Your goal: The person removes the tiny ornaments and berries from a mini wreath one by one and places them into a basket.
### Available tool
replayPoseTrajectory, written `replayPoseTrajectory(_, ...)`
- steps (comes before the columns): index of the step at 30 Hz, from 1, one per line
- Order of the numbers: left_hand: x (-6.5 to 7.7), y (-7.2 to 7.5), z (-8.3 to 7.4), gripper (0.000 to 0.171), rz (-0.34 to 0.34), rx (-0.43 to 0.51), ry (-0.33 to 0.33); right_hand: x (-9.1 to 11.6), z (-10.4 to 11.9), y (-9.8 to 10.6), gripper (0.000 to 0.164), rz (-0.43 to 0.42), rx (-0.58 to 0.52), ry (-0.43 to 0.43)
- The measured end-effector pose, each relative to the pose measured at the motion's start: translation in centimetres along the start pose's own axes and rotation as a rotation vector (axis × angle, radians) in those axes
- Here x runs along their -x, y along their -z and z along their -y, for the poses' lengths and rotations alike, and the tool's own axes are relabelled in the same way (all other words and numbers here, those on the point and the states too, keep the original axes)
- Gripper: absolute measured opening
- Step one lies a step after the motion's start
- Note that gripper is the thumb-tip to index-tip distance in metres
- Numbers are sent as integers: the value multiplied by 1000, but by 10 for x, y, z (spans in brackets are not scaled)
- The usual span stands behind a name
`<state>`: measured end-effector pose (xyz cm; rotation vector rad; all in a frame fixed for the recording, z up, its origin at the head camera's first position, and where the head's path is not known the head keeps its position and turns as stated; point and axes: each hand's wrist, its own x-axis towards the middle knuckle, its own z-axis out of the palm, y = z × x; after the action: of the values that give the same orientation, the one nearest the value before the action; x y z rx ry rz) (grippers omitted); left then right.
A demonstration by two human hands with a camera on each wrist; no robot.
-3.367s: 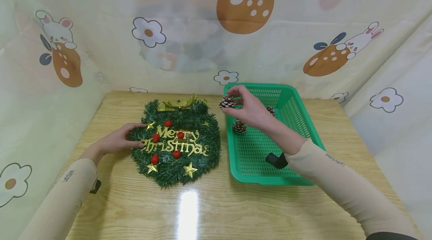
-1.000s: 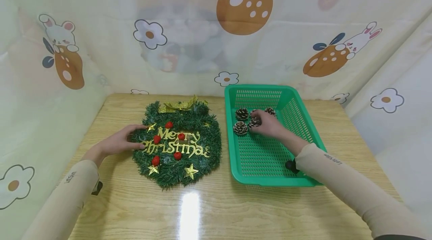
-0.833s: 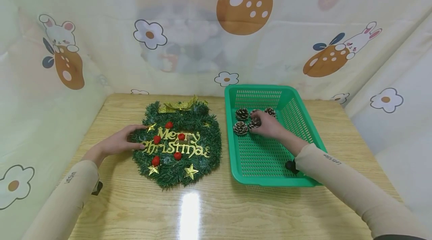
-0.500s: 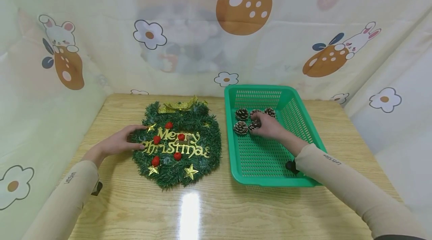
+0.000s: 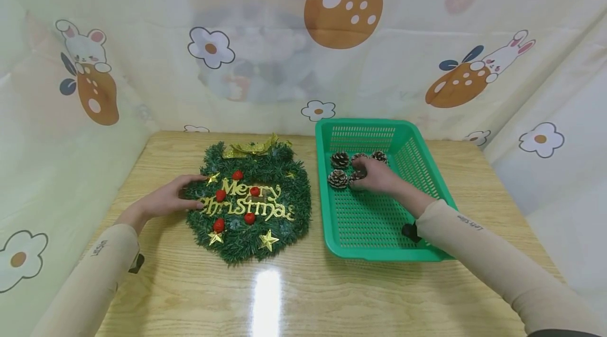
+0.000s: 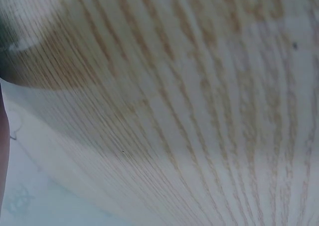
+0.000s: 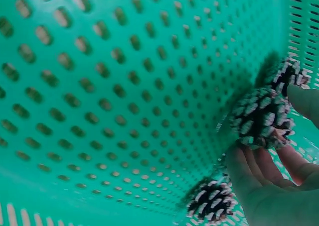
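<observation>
In the head view my left hand [image 5: 166,197] rests at the left edge of a green Christmas wreath [image 5: 294,226], thumb and forefinger extended onto it. Gold "Merry Christmas" lettering [image 5: 258,208], red berries [image 5: 250,218], gold stars [image 5: 268,240] and a gold bow [image 5: 251,148] decorate the wreath. My right hand [image 5: 377,175] reaches into the green basket [image 5: 332,242], thumb and fingers around a pine cone [image 7: 261,119] low over the basket floor. Other pine cones [image 5: 338,179] lie around it, one [image 7: 212,201] just below my fingers in the right wrist view.
Both things stand on a wooden table [image 5: 213,295], the basket to the right of the wreath. A patterned curtain [image 5: 265,100] closes off the back and sides. Mostly tabletop [image 6: 174,111] fills the left wrist view.
From above the basket's left rim, my right hand has moved down and right inside it; several pine cones now show there. Over the last second it has barely moved. My left hand stays on the wreath.
</observation>
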<state>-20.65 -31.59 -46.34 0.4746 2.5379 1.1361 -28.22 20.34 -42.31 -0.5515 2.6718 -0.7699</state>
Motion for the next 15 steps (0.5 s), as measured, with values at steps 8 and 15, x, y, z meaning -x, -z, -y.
replayPoseTrajectory(8, -1, 0, 0, 75, -1, -12, 6, -1, 24, 23, 66, -37, -62, -44)
replayPoseTrajectory(15, -2, 0, 1, 74, -1, -4, -2, -3, 53, 45, 69, -126, -191, -73)
